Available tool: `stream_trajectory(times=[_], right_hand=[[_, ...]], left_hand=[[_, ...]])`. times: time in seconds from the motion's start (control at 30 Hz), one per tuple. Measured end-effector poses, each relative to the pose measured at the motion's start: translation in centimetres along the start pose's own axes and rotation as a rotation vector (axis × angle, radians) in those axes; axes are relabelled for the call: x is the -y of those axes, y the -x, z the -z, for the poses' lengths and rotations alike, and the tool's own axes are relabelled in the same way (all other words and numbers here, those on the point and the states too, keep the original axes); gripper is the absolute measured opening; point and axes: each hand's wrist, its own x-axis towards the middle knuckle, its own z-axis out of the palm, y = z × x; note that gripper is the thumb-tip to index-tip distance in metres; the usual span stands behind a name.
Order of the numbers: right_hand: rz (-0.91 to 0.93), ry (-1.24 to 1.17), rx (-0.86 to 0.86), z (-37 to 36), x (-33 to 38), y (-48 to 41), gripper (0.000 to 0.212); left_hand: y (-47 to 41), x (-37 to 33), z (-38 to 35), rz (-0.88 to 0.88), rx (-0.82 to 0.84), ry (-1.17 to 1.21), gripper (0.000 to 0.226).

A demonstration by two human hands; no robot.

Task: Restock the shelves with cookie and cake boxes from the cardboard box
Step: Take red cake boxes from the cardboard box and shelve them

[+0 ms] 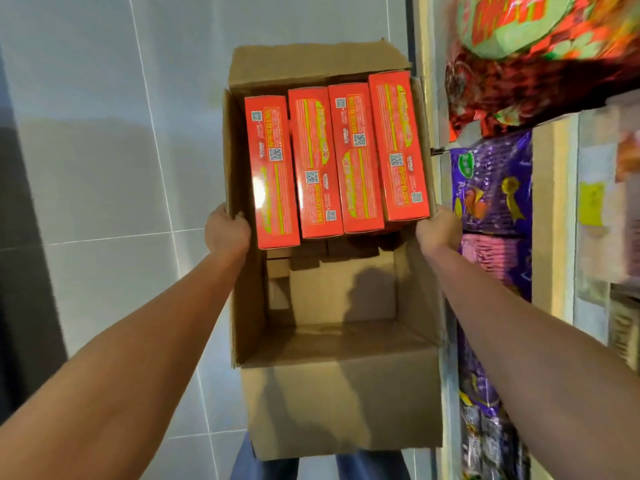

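I look straight down into an open cardboard box [346, 393] held over the tiled floor. Several red cookie boxes [356, 157] stand side by side on edge in its far half; the near half shows bare cardboard. My left hand [227, 230] grips the box's left wall at the rim, fingers curled over the edge. My right hand [438, 228] grips the right wall the same way. The box's far flap [311, 60] stands open and its near flap hangs toward me.
Shelves run along the right side, stocked with purple snack packs [491, 181], red and green bags [526, 64] and blurred goods further right. Grey floor tiles [104, 133] lie to the left, with a dark strip at the far left. My legs show below the box.
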Motion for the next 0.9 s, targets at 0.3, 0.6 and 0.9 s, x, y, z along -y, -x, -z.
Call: stream_trajectory(times=[0.3,0.6,0.9], right_hand=[[-0.038,-0.095,-0.055,-0.4,-1.3,0.2,0.031],[-0.017,-0.202,0.164,1.0,-0.3,4.4,0.036],[-0.074,-0.307,0.45,2.2,1.0,11.1,0.043]], left_hand=[[0.3,0.4,-2.1,0.081,0.325,0.095,0.038],[5.1,-1.3,1.3,0.16,0.351,0.063,0.049],[12.7,-4.4,4.2,0.097,0.405,0.057,0.059]])
